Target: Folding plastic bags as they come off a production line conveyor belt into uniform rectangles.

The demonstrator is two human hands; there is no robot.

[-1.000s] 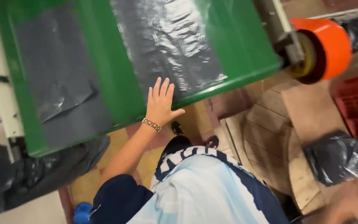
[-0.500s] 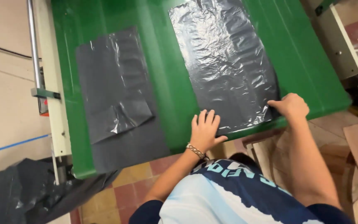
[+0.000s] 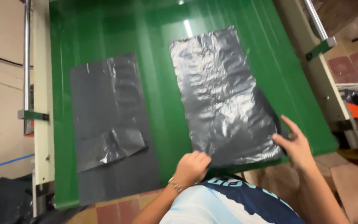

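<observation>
While both grip one grey plastic bag (image 3: pixel 222 99), left hand (image 3: pixel 192 166) curled, right hand (image 3: pixel 296 143) pinching.

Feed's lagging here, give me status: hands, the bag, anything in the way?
Left hand gripping near-left corner of right black bag. Right hand pinching its near-right corner. Bag flat on green belt. Second black bag alongside, apart.

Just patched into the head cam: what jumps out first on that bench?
The bright green table fills the view, with two dark plastic bags lying flat on it. The crinkled, shiny bag lies right of centre; the left hand pinches its near-left corner and the right hand grips its near-right corner. The matte grey bag lies apart at left, one flap folded over.
</observation>
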